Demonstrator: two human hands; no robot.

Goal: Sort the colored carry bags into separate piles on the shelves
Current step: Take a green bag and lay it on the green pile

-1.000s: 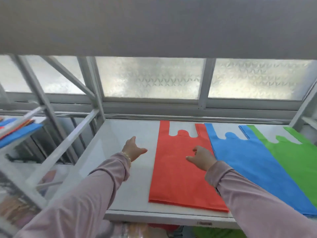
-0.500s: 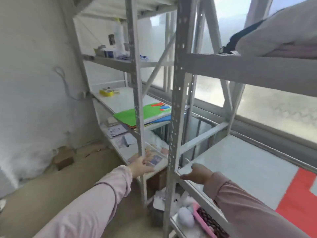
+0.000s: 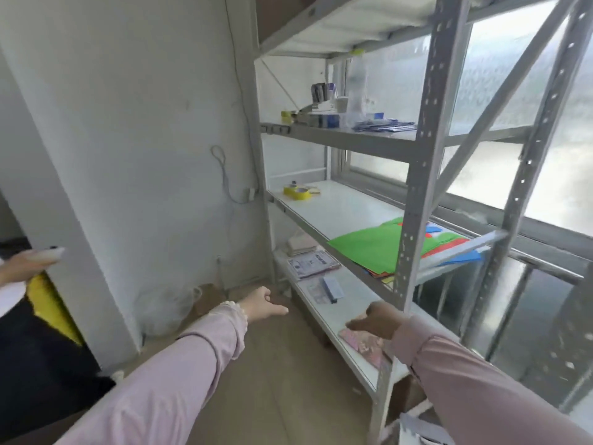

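Note:
A mixed stack of carry bags (image 3: 378, 245), green on top with red, blue and orange edges showing, lies on the middle white shelf (image 3: 337, 210) of a grey metal rack, partly behind an upright post (image 3: 414, 200). My left hand (image 3: 261, 305) hangs over the floor, fingers loosely apart, holding nothing. My right hand (image 3: 373, 321) is over the lower shelf, well below and in front of the stack, also holding nothing. Both arms wear pink sleeves.
A yellow tape roll (image 3: 297, 191) sits at the far end of the middle shelf. Papers (image 3: 313, 263) and a pink patterned item (image 3: 364, 345) lie on the lower shelf. Boxes fill the upper shelf (image 3: 340, 136). Another person's hand (image 3: 30, 261) shows at the left edge.
My view has swung left from the shelf with the laid-out red, blue and green bags to the neighbouring rack with the mixed stack. Both hands left that shelf and hold nothing.

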